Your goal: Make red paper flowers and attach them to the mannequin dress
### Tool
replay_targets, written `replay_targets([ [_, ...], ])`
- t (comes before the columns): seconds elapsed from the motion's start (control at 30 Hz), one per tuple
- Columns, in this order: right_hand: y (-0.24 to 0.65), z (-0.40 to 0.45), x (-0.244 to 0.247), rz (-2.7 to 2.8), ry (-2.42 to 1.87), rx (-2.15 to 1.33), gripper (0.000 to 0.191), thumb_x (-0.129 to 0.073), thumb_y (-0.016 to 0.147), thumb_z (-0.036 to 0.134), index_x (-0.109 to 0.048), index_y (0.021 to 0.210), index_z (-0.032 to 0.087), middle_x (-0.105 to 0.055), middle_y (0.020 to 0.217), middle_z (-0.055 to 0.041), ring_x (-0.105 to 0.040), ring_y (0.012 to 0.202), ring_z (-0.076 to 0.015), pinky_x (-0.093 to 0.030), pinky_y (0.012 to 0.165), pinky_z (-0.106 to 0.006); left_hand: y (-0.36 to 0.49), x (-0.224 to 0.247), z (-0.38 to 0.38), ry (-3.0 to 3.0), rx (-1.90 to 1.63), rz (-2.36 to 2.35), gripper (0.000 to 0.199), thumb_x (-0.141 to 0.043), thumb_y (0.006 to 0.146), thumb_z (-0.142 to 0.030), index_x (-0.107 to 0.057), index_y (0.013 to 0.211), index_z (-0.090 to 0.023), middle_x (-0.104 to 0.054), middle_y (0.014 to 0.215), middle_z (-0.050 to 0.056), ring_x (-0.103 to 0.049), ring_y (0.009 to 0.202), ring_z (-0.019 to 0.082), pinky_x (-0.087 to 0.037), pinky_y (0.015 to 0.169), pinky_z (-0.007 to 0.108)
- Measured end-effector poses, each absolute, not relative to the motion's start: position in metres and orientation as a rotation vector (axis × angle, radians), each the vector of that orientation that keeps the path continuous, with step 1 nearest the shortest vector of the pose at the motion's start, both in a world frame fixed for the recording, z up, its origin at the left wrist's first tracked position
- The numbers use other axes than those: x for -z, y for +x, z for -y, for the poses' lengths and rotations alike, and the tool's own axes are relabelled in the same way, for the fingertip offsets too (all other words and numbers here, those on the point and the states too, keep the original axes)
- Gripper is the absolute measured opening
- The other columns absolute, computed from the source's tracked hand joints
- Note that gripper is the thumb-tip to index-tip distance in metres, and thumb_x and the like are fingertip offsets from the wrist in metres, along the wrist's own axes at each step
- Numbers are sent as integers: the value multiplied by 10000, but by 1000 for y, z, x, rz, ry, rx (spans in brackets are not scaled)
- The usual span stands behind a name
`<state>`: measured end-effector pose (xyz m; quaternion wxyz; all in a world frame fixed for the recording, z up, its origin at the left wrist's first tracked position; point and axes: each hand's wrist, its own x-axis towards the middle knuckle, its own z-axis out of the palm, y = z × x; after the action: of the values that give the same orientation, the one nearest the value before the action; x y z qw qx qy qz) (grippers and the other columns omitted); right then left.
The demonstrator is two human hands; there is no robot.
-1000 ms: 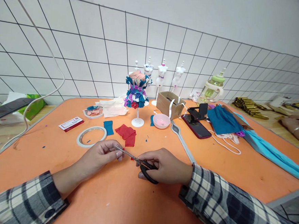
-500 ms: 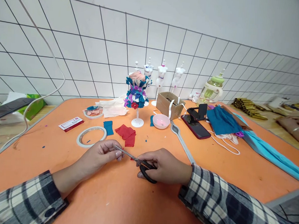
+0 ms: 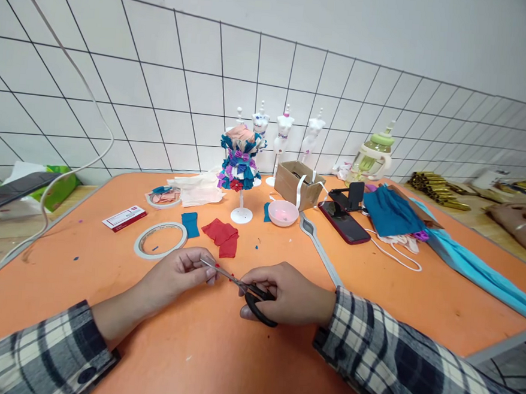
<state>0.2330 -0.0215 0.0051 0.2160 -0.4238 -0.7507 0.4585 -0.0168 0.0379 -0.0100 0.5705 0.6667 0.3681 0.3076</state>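
Observation:
My right hand (image 3: pixel 285 294) grips black-handled scissors (image 3: pixel 258 305), their blades pointing left towards my other hand. The slim metal blades reach across the fingertips of my left hand (image 3: pixel 188 268), which is closed in a pinch; what it pinches is hidden. Tiny red bits show beside the blades. Just beyond lies a folded piece of red cloth (image 3: pixel 224 235), with a small teal cloth piece (image 3: pixel 190 224) to its left. Behind them, a small dress form (image 3: pixel 241 162) on a white stand wears ruffled teal, purple and peach cloth.
A roll of tape (image 3: pixel 139 242), a small box (image 3: pixel 124 217), a pink bowl (image 3: pixel 283 213), a cardboard box (image 3: pixel 306 191) and a phone (image 3: pixel 344 223) surround the work area. White dress forms (image 3: pixel 285 126) stand at the wall. Another person's hand (image 3: pixel 520 221) rests far right.
The scissors and my right hand have shifted very slightly, and the red bits near the blades show more clearly. My left hand keeps its pinch.

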Motion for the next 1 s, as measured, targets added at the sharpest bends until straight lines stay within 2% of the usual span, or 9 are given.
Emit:
replay_targets([
  [1.0,234,21,-16,2156,-1234,-1216,231,-701,784,409,-657,889,207,-488,648,47,-385,563,-90,-266,502,-217,-11,4,-35,1601,-653,-902,237,-730,734,-392,-621,662,-195,-648,613,-9,-561,598,132,-436,602,231],
])
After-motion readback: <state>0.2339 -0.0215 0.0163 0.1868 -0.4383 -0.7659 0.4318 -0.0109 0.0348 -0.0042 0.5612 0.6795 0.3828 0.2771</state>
